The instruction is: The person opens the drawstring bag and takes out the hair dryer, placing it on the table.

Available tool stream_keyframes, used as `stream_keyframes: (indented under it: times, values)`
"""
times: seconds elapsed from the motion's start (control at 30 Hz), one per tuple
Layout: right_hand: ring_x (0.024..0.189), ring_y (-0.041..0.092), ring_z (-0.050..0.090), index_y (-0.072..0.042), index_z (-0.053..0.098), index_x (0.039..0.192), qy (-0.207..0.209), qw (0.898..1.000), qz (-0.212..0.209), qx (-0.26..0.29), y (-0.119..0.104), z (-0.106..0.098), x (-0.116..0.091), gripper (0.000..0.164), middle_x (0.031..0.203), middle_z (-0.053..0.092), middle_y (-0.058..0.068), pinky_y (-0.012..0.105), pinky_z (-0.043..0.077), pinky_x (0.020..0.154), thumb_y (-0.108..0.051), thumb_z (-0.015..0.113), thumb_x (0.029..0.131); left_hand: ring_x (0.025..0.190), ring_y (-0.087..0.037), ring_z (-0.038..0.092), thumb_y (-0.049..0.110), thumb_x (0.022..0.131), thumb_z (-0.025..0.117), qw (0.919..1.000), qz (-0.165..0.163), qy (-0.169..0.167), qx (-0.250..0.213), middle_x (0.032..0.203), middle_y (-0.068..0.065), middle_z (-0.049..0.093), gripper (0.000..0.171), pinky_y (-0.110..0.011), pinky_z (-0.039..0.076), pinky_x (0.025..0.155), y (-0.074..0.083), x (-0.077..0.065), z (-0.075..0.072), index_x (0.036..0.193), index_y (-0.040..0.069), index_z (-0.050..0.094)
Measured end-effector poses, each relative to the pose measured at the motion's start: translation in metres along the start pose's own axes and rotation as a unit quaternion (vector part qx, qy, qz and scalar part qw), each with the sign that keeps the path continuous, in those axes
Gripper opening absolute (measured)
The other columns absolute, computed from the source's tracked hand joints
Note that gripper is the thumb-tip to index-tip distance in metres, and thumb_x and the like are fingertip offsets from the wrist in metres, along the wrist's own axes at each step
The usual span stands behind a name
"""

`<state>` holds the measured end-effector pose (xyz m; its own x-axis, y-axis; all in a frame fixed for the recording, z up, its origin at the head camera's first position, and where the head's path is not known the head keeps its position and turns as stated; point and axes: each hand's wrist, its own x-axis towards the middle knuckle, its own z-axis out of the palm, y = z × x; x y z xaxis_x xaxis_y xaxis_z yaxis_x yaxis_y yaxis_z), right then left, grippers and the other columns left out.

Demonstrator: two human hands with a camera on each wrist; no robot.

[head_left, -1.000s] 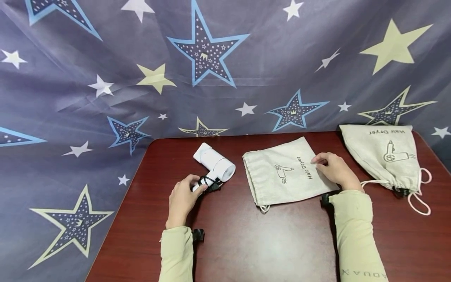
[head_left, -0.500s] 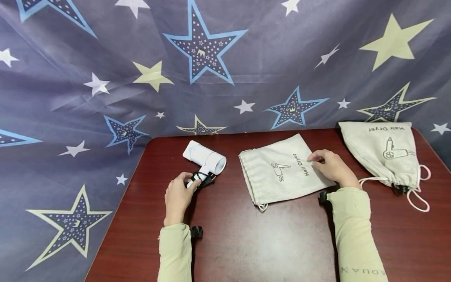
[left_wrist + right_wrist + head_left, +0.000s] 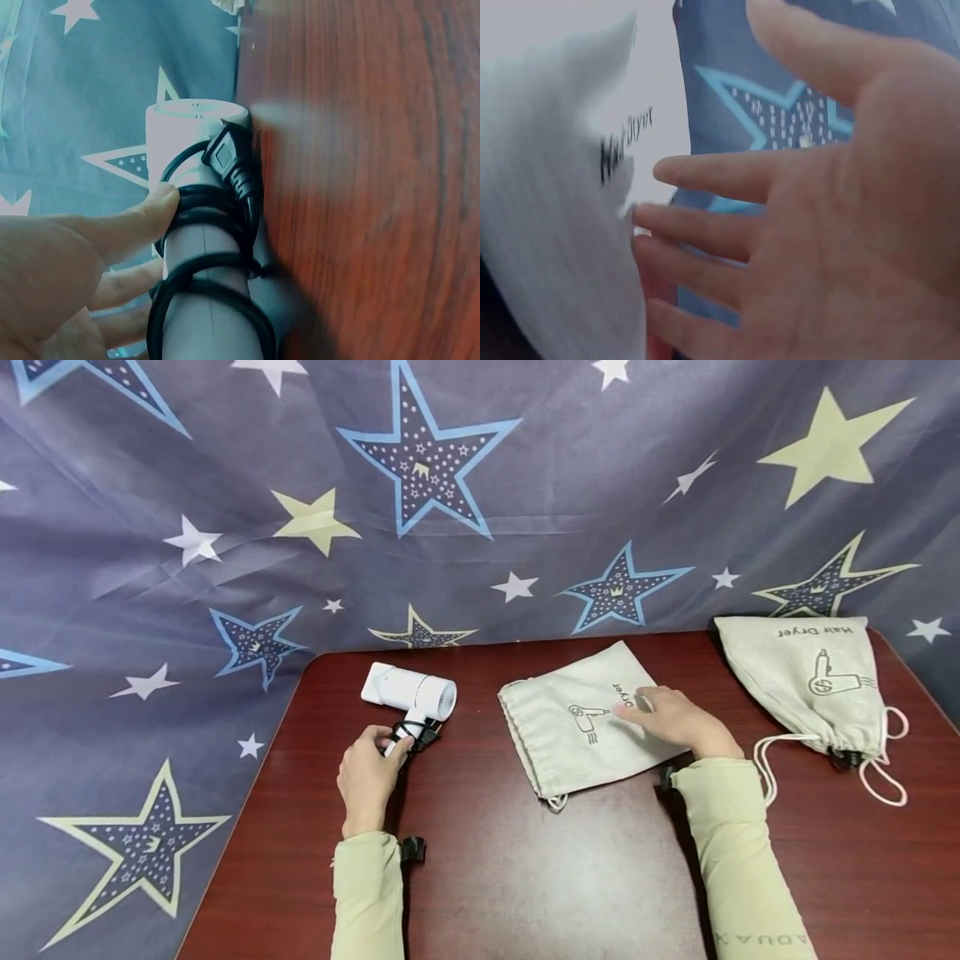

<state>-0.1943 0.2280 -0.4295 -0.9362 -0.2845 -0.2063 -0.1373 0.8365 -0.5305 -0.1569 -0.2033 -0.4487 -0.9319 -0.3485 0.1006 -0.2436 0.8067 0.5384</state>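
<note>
A white hair dryer [image 3: 408,687] is at the table's far left, its handle gripped by my left hand [image 3: 367,781]. In the left wrist view the thumb presses the handle, where a black cord [image 3: 202,283] is wound round it with its plug [image 3: 231,157] near the dryer's round end. Over the flat cream drawstring bag [image 3: 546,739] I see my right hand [image 3: 671,720], covering part of its "Hair Dryer" print. Its fingers are straight and spread in the right wrist view, fingertips right at the bag's cloth [image 3: 562,217], holding nothing.
A second cream drawstring bag [image 3: 836,693], plump and cinched, lies at the back right with its white cords [image 3: 761,768] trailing. The dark red table [image 3: 555,877] ends at the back against a star-patterned cloth [image 3: 525,477].
My left hand has shifted the hair dryer leftward and turned it somewhat. The right hand has moved left over the flat bag, its fingers straightening.
</note>
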Motion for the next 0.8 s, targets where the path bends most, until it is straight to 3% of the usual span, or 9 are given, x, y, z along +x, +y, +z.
stream_keyframes:
  times: [0.1,0.2,0.47,0.67,0.8]
  values:
    - [0.138,0.055,0.028,0.015,0.036,0.143,-0.017,1.000,0.026,0.003,-0.013,0.008,0.003,0.089,0.147,0.035,0.038,0.062,0.026,0.114,-0.058,0.053,0.095,0.093,-0.032,0.066,0.041,0.087,0.074,0.9998,-0.014,0.008,-0.008,0.103,-0.006,0.072,0.038,-0.053,0.050,0.076,-0.002,-0.002,-0.001,0.113,0.013,0.069]
    - [0.139,0.056,0.026,0.013,0.034,0.146,-0.009,0.999,0.040,-0.006,-0.021,0.017,0.006,0.095,0.150,0.030,0.038,0.064,0.025,0.114,-0.058,0.061,0.089,0.093,-0.032,0.066,0.040,0.086,0.075,0.9995,-0.023,0.015,-0.014,0.103,-0.006,0.073,0.036,-0.052,0.049,0.076,-0.003,-0.004,0.000,0.112,0.014,0.070]
    - [0.141,0.053,0.023,0.014,0.034,0.145,0.011,0.997,0.052,-0.064,-0.029,0.032,0.010,0.090,0.149,0.028,0.039,0.068,0.015,0.115,-0.040,0.074,0.084,0.094,-0.033,0.066,0.041,0.086,0.075,0.9996,-0.019,0.014,-0.018,0.103,-0.006,0.073,0.037,-0.053,0.049,0.076,0.000,-0.004,0.002,0.112,0.014,0.070]
    - [0.128,0.055,0.039,0.012,0.049,0.132,0.095,0.989,0.064,-0.090,-0.047,0.036,-0.004,0.065,0.136,0.044,0.036,0.061,0.034,0.107,-0.031,0.070,0.087,0.093,-0.033,0.066,0.041,0.086,0.075,0.9997,-0.015,0.014,-0.013,0.101,-0.006,0.073,0.037,-0.053,0.049,0.076,0.001,-0.003,0.001,0.112,0.014,0.070]
    - [0.118,0.052,0.047,0.011,0.054,0.125,0.117,0.985,0.088,-0.088,-0.053,0.033,-0.018,0.059,0.127,0.051,0.035,0.062,0.044,0.094,-0.034,0.066,0.090,0.100,-0.033,0.064,0.039,0.088,0.073,0.9997,0.005,-0.022,-0.001,0.108,-0.009,0.071,0.042,-0.052,0.049,0.081,-0.001,0.000,-0.003,0.119,0.011,0.066]
